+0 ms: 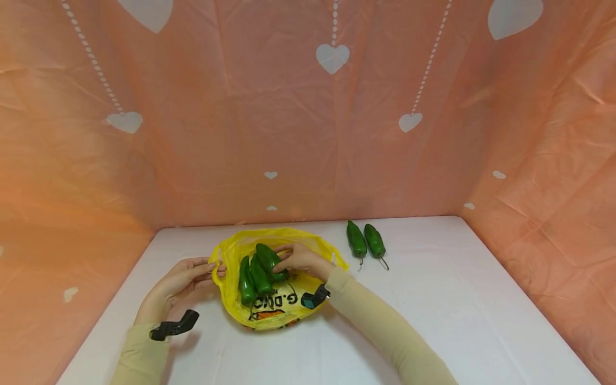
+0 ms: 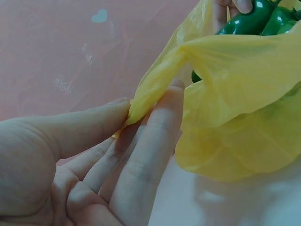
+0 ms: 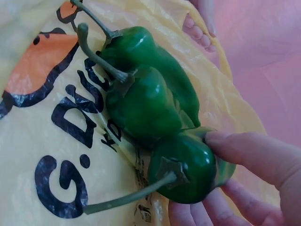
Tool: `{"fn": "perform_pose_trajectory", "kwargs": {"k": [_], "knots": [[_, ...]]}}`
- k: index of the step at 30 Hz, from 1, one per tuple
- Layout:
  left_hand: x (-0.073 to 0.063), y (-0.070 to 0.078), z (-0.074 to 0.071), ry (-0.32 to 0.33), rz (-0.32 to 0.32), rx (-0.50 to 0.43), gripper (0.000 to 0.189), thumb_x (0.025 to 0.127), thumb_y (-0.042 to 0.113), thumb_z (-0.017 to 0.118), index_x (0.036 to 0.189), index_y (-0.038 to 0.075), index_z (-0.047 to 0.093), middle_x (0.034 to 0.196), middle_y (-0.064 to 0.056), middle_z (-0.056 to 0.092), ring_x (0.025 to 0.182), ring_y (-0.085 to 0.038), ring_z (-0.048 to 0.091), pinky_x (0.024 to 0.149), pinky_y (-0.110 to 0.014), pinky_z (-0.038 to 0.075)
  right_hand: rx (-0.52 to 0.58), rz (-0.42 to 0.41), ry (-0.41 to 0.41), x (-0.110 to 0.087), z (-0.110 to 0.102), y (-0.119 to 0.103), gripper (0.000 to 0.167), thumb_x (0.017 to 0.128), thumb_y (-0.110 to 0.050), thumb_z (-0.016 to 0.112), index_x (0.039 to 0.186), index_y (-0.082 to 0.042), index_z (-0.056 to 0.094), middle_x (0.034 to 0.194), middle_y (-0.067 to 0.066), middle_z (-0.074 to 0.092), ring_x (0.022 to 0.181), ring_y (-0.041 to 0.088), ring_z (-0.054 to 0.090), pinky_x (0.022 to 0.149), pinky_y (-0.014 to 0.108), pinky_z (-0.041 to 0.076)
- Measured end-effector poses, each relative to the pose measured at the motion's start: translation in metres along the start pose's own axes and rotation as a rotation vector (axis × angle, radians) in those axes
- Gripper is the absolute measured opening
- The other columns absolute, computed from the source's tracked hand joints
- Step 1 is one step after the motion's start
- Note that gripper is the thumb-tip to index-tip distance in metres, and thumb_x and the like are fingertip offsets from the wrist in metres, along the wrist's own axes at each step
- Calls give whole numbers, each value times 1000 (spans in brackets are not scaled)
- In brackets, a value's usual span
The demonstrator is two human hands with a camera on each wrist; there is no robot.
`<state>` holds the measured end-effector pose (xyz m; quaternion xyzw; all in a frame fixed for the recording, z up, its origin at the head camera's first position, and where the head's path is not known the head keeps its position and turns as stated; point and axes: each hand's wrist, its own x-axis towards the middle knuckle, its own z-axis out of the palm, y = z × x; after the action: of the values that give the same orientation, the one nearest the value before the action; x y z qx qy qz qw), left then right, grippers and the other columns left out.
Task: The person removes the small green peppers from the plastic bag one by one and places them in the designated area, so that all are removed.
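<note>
A yellow plastic bag (image 1: 298, 305) with black lettering lies spread on the table, its mouth wide. My left hand (image 1: 185, 278) pinches the bag's handle between thumb and fingers at its left edge; the left wrist view shows the twisted handle (image 2: 155, 87) up close. Inside the bag, my right hand (image 1: 303, 260) grips a green pepper (image 3: 183, 165), thumb on one side and fingers below. Two more green peppers, one on the far left (image 1: 247, 283) and one in the middle (image 1: 261, 275), lie beside it in the bag, stems toward the lettering.
Two green peppers (image 1: 356, 239) (image 1: 374, 240) lie side by side on the white table (image 1: 433, 299), right of the bag near the back edge. An orange cloth (image 1: 298, 133) with white hearts hangs behind and at both sides.
</note>
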<state>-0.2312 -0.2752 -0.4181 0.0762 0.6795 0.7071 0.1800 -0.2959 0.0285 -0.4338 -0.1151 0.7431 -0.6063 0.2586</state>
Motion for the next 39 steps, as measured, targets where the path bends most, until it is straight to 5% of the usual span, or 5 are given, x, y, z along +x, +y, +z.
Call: {"fn": "perform_pose_trajectory", "kwargs": {"k": [10, 21, 39], "knots": [[1, 0, -1, -12, -4, -45, 36, 100, 7, 49, 126, -18, 43, 103, -9, 70, 95, -19, 67, 85, -32, 54, 17, -21, -11, -11, -3, -4, 55, 79, -3, 77, 130, -10, 57, 114, 10, 58, 73, 17, 58, 64, 33, 50], [2, -1, 0, -15, -7, -52, 27, 100, 9, 50, 119, -11, 50, 102, -10, 70, 95, -19, 68, 85, -33, 54, 19, -101, 27, -27, -9, -16, 56, 79, -5, 78, 130, -12, 58, 121, 10, 59, 97, 19, 61, 78, 36, 55], [1, 1, 1, 11, -15, -46, 31, 100, 9, 51, 121, -13, 45, 101, -9, 70, 95, -19, 68, 85, -32, 54, 7, -199, 35, -66, -48, -31, 58, 82, -12, 77, 135, -16, 53, 125, 10, 56, 114, 26, 52, 91, 39, 51]]}}
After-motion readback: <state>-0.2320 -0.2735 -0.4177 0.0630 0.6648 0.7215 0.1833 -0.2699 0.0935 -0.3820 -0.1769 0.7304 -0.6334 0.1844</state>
